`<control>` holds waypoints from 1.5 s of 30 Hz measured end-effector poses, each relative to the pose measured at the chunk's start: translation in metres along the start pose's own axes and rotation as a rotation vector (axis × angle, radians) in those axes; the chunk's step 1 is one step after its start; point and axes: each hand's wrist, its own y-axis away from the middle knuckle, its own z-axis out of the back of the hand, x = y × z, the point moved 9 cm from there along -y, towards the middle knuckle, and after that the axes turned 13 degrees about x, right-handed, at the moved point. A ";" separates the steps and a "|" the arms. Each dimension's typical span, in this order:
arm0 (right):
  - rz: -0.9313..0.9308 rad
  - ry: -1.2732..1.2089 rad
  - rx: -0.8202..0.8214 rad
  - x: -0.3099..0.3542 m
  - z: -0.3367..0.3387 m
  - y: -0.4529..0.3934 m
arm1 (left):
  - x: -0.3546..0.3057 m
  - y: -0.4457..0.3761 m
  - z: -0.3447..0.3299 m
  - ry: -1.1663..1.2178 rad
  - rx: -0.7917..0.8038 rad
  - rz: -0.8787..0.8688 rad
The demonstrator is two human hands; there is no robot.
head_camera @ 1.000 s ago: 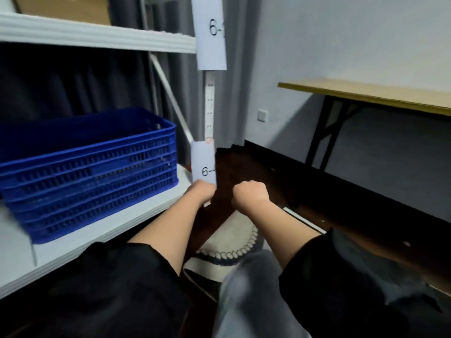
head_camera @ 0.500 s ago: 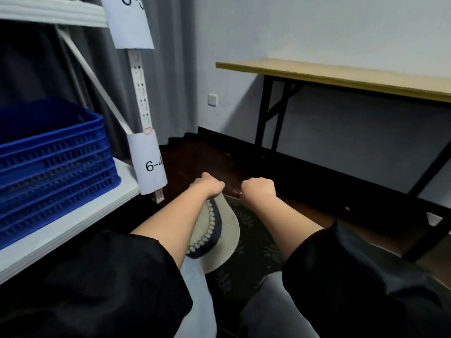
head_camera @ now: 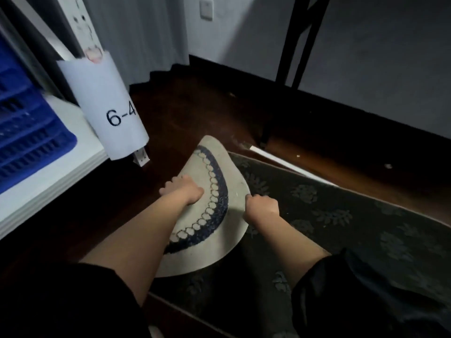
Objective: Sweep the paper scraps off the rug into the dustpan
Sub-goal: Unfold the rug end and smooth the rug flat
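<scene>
Blue crate (head_camera: 29,132) sits on white shelf (head_camera: 61,172) at left, contents not visible from this angle. Rug (head_camera: 341,228) lies on dark floor w/ its corner folded over, pale underside up, btwn both hands. Left hand (head_camera: 181,191) grips fold's left edge w/ curled fingers, right hand (head_camera: 262,208) pinches its right edge, fingers curled.
</scene>
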 end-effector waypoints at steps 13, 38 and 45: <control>-0.022 -0.146 0.087 0.026 -0.102 -0.129 | 0.119 -0.159 -0.097 0.163 0.178 0.097; -0.626 -1.033 0.251 -0.088 -0.156 -0.098 | 0.061 -0.141 -0.159 0.709 0.535 -0.366; -0.751 -1.073 0.161 -0.096 -0.159 -0.086 | 0.043 -0.128 -0.193 0.605 0.541 -0.307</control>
